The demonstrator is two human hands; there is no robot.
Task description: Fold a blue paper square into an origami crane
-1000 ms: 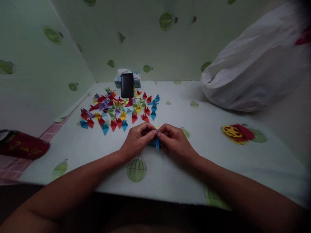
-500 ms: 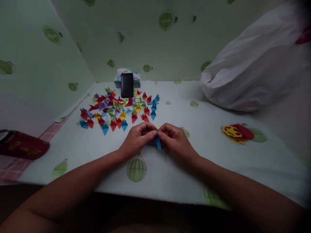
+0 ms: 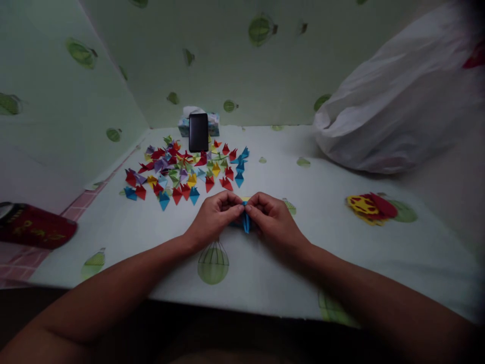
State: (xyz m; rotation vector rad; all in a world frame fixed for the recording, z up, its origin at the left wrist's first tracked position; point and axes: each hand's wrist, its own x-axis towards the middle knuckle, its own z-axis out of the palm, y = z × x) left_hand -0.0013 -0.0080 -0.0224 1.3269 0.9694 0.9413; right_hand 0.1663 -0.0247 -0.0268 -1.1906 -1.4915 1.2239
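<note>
With left hand and right hand, pinching blue folded paper from both sides, probably for fine control; apart from origami pieces, likely for room.

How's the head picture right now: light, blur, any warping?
All in the head view: dim light, soft shadow under the bulging white plastic bag; creases too indistinct to read on the folded blue paper between the bare left hand and bare right hand; apparent wide-angle stretching toward the edges; top right corner dark.
</note>
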